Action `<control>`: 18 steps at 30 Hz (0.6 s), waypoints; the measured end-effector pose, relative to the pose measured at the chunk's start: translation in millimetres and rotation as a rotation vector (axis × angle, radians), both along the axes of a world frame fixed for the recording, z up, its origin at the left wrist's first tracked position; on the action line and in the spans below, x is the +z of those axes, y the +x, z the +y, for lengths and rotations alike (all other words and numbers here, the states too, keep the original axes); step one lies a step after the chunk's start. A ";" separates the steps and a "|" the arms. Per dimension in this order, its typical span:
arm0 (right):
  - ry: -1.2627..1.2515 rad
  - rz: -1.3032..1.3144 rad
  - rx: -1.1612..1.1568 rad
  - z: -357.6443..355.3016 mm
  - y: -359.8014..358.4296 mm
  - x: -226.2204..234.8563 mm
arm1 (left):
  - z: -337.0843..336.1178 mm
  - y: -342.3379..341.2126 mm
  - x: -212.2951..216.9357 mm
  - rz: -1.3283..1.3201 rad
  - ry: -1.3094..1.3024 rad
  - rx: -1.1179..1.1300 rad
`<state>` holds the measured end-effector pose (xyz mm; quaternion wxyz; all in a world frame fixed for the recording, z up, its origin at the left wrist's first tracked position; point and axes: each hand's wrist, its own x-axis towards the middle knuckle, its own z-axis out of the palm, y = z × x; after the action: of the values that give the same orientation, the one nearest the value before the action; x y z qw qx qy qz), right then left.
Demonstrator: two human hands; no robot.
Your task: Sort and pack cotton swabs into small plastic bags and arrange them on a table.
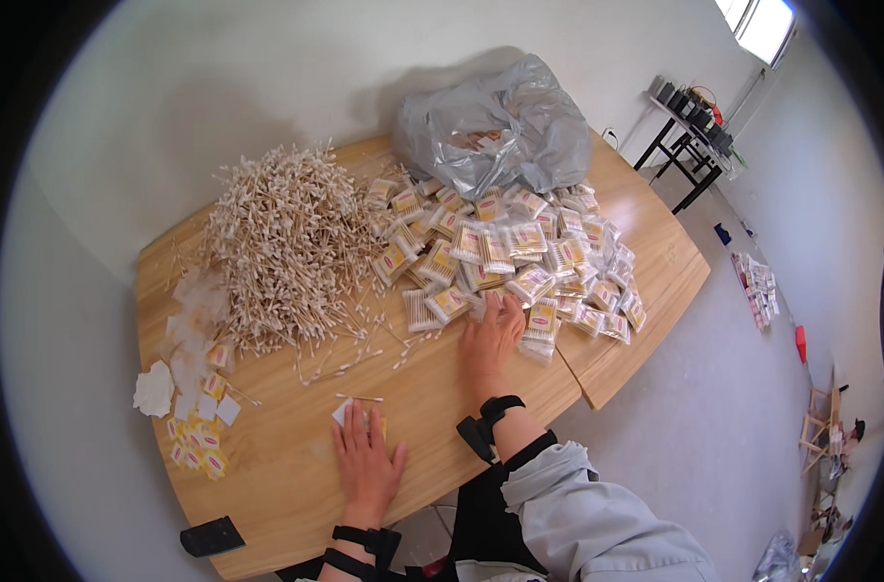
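My left hand (366,459) lies flat on the wooden table (296,504), fingers spread, pressing down a small clear packet with a yellow label (349,411). A loose cotton swab (360,398) lies just beyond its fingertips. My right hand (491,336) reaches forward and rests on a packet at the near edge of a big heap of cotton swab packets (520,257). Whether its fingers grip the packet is not clear. A large pile of loose wooden cotton swabs (287,242) covers the table's left part.
A grey plastic bag (491,131) stands at the table's far edge behind the packets. Empty clear wrappers and yellow labels (197,417) lie at the left edge with a white crumpled tissue (154,390). A black flat object (212,535) sits near the front edge. A black desk (689,126) stands far right.
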<state>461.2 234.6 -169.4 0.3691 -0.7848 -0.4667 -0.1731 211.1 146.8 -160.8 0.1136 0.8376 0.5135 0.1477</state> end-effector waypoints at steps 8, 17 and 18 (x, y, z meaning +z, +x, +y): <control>-0.081 -0.063 0.128 -23.5 -22.8 -20.1 | -0.4 -0.8 -1.4 0.022 0.027 0.014; -0.413 0.285 0.009 -14.8 -34.5 7.5 | 0.6 -2.7 -1.3 0.013 0.034 0.010; -0.414 0.252 0.046 -12.5 -41.7 8.0 | 0.1 -2.4 -0.5 0.011 0.029 0.017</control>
<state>419.5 222.1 -161.4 0.2598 -0.8483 -0.4601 0.0341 208.7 146.9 -161.3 0.0972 0.8357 0.5189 0.1513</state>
